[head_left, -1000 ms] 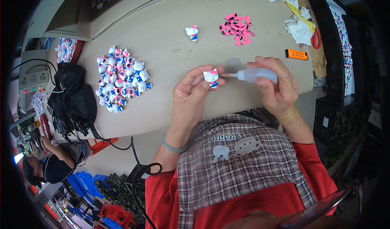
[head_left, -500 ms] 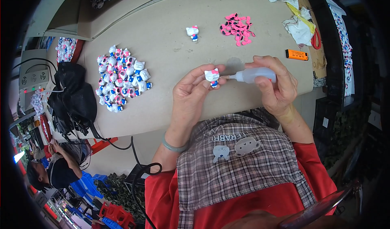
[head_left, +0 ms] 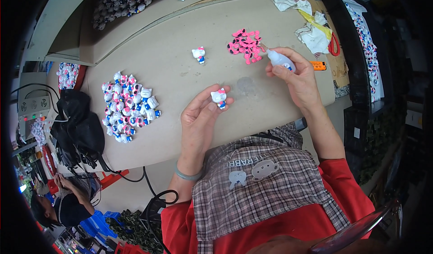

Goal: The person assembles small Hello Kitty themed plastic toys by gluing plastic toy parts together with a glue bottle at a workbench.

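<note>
We're at the beige worktable (head_left: pixel 180 42), which fills most of the view. Black bag (head_left: pixel 74 127) sits at its left edge, cables trailing off below it. On the left of the table, a heap of small cat figurines (head_left: pixel 128 107), white with pink and blue, packed touching each other. Crumpled cloths (head_left: pixel 311 26), white and yellow, at the far right corner, a red loop just beside them. Pink bows (head_left: pixel 246 44) lie in a loose cluster far centre-right, pieces touching or overlapping. A lone figurine (head_left: pixel 199 54) stands upright, well apart from the heap, left of the bows. Small orange box (head_left: pixel 318 65) near the right edge.

Our left hand (head_left: pixel 198 123) is raised over the near table edge, thumb and fingertips closed narrow on one cat figurine (head_left: pixel 219 97), held upright, pink bow on its head facing us. Our right hand (head_left: pixel 295 78) is wrapped around a small glue bottle (head_left: pixel 278 58), fingers curled tight on its body, nozzle pointing up-left toward the pink bows; tip near them, can't tell if it touches. Hands are well apart, bottle not at the held figurine. Another person (head_left: pixel 58 204) is low in the bottom-left corner
</note>
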The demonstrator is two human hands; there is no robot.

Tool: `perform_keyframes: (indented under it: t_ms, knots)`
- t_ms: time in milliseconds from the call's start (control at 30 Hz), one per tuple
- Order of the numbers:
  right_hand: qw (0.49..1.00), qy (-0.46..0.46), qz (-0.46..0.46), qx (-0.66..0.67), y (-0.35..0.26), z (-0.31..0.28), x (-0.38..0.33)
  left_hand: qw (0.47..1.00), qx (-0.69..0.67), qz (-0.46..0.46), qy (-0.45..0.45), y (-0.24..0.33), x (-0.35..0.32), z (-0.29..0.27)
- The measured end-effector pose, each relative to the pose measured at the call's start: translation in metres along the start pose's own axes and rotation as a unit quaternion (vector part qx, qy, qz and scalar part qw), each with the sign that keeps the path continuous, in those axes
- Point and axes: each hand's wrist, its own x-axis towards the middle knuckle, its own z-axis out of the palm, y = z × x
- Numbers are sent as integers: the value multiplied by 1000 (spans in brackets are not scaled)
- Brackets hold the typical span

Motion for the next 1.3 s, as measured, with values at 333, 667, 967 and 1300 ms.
perform_keyframes:
  t_ms: [333, 667, 967, 1300]
  knots:
    - [876, 3, -156, -457, 4, 3, 23, 1000, -6, 1, -4, 1, 3, -1]
    - [832, -20, -185, -523, 8, 4, 24, 1000, -8, 2, -13, -2, 3, -2]
    - [813, -53, -173, -553, 8, 7, 29, 1000, -4, 4, -18, -2, 4, -3]
    - [824, -100, -207, -518, -1, 2, 32, 999, -6, 9, -40, -7, 3, -5]
